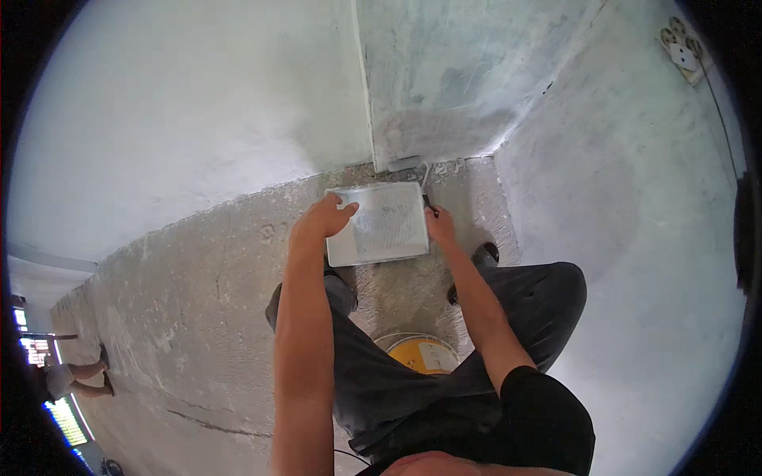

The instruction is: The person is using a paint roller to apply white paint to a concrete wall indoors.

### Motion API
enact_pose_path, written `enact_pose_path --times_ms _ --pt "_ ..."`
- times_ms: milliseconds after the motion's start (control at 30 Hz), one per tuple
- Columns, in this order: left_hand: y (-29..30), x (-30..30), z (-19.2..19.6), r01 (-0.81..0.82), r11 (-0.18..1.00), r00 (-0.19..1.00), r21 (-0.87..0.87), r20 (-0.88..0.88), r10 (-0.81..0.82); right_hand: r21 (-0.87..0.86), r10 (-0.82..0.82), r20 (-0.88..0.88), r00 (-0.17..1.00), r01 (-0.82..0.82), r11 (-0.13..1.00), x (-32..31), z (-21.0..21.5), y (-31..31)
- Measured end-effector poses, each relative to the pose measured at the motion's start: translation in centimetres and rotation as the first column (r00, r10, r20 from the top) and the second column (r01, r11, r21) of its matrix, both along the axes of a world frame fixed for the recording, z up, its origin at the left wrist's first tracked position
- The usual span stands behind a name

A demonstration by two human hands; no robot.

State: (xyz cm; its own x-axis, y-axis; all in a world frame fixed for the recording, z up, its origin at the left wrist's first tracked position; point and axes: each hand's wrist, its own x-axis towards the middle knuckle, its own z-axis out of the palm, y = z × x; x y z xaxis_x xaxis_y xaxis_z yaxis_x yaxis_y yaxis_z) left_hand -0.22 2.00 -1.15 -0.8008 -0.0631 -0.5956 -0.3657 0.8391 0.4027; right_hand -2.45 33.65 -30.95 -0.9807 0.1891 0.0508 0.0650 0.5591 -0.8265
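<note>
Paint tray (381, 226), centre frame: shallow, rigid, likely light; wet coating, so slippery. Left hand (324, 220) grips its left rim; right hand (439, 226) clasps the right edge and a roller handle (429, 202).

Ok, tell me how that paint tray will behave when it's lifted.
The tray looks stiff: its flat rectangular shape holds with a hand on each side. It is probably light for its size, being shallow and thin-walled. The left hand grips one edge, the right hand the other; wet paint inside could slosh or make the rims slippery if tilted.

Room under renovation: bare concrete floor (198, 317), unfinished plastered walls (182, 103).
</note>
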Motion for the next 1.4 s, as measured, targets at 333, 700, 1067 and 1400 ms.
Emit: enact_pose_path --times_ms 333,700,1067,1400 --pt "2.3 0.6 0.2 0.077 0.997 0.994 0.02 -0.082 -0.075 -0.051 -0.021 -0.008 1.0 0.021 0.998 2.5 7.2 -1.1" --pt "1.0 0.8 0.2 0.044 0.999 0.995 0.031 -0.089 -0.041 -0.117 -0.086 -0.071 0.994 0.078 0.99 5.3 12.4 -4.5" --pt "0.5 0.5 0.4 0.01 1.0 0.999 0.021 -0.052 -0.009 -0.195 -0.136 -0.088 0.987 0.117 0.974 4.8 11.1 -3.5" --pt "0.9 0.3 0.3 0.027 0.999 0.998 0.025 -0.065 -0.025 -0.358 -0.147 -0.21 0.967 0.064 0.932 2.1 13.1 -2.0"
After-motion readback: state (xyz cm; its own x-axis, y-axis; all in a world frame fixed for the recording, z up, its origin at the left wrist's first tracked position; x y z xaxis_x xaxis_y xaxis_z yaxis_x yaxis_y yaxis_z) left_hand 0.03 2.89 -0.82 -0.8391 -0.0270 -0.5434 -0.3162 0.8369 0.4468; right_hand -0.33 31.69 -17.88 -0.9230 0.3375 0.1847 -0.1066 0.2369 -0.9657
